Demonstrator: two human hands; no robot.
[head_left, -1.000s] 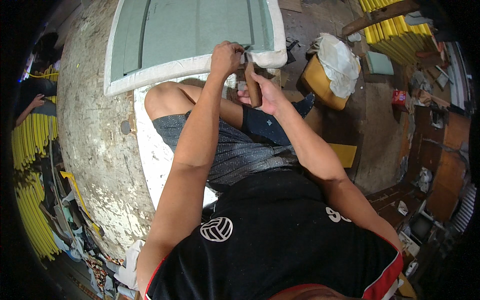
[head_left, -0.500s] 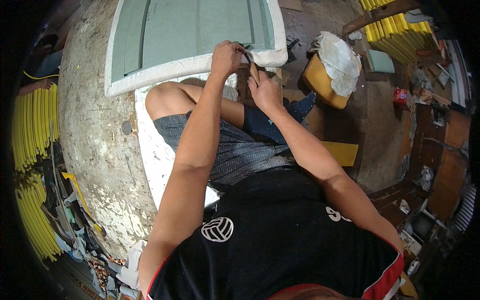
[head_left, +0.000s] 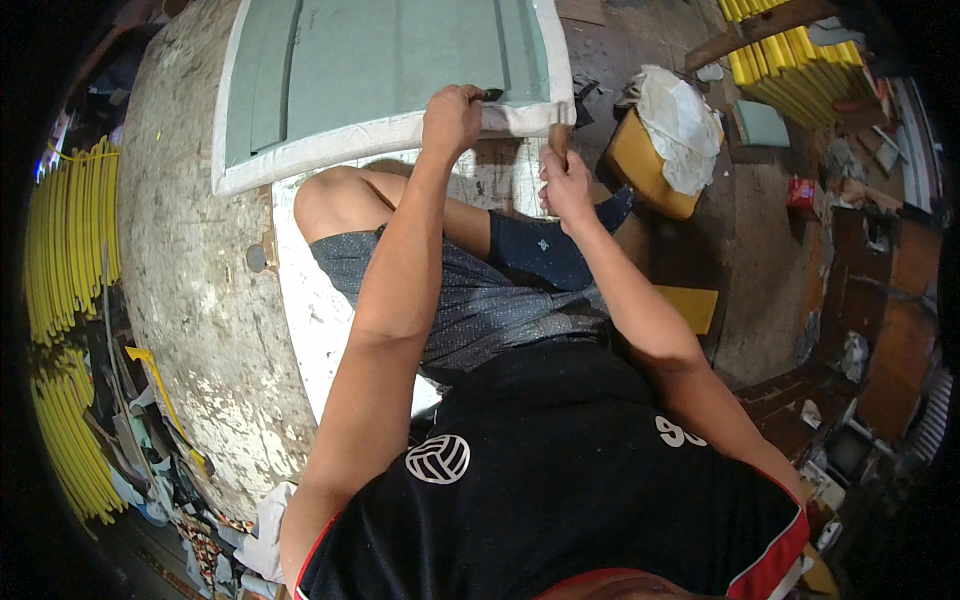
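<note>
A panel (head_left: 400, 55) with a grey-green face and a padded white cloth border (head_left: 350, 137) lies in front of me, partly over my bent leg. My left hand (head_left: 452, 120) is closed at its near border. A small dark object (head_left: 491, 95) sticks out from these fingertips; its kind is unclear. My right hand (head_left: 567, 185) grips the wooden handle of a hammer (head_left: 558, 135). Its head, blurred, is at the panel's near right corner. Whether it touches the cloth I cannot tell.
Beneath the panel is a worn board (head_left: 200, 270) with flaking paint. A yellow foam block (head_left: 640, 160) with white cloth (head_left: 680, 120) stands at right. Stacks of yellow strips (head_left: 70, 240) line the left; more yellow pieces (head_left: 795, 65) are at far right. A red box (head_left: 800, 193) lies beyond.
My right hand has moved right and slightly nearer me with the hammer, from beside my left hand to the panel's corner. My left hand has stayed nearly in place.
</note>
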